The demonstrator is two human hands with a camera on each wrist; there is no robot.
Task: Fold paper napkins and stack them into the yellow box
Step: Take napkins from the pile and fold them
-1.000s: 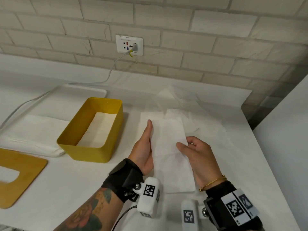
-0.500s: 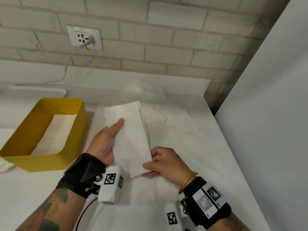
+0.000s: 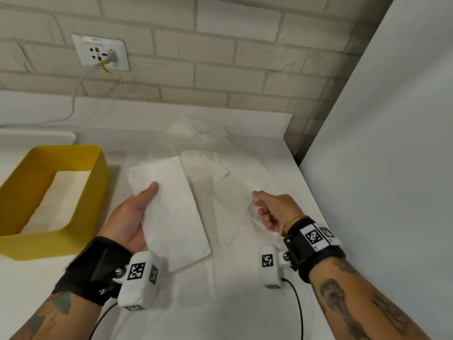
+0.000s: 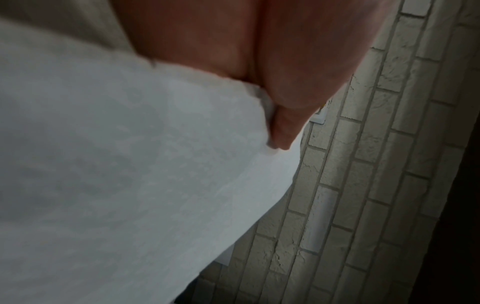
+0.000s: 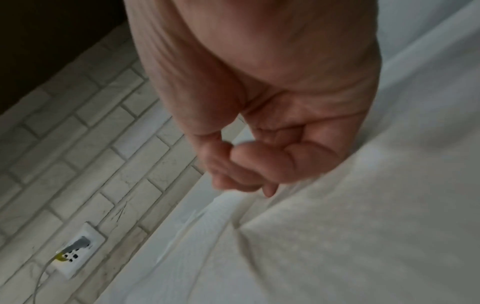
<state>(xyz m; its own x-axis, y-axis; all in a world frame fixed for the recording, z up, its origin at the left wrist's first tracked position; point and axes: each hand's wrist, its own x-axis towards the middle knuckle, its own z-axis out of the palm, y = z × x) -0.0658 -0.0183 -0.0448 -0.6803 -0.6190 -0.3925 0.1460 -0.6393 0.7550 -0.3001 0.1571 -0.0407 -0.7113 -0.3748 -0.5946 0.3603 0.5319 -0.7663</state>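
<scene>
My left hand (image 3: 147,200) holds a folded white napkin (image 3: 171,212) above the table, thumb on top and fingers hidden beneath; the left wrist view shows the thumb (image 4: 283,131) pressing into that napkin (image 4: 130,164). The yellow box (image 3: 98,173) stands just left of it, with folded napkins (image 3: 56,200) lying flat inside. My right hand (image 3: 259,207) is out to the right, low over the loose napkins (image 3: 220,173). Its fingers are curled and a white napkin corner shows between thumb and fingers. In the right wrist view the hand (image 5: 246,174) has its fingertips at a raised crease of a napkin (image 5: 337,226).
A brick wall with a socket (image 3: 103,54) and a plugged-in cable runs along the back. A tall white panel (image 3: 392,168) closes off the right side of the table (image 3: 232,315). Unfolded napkins overlap across the table's middle and back.
My right hand let go of the folded napkin's near end and moved right to the loose napkins. My left hand keeps the folded napkin, now held alone.
</scene>
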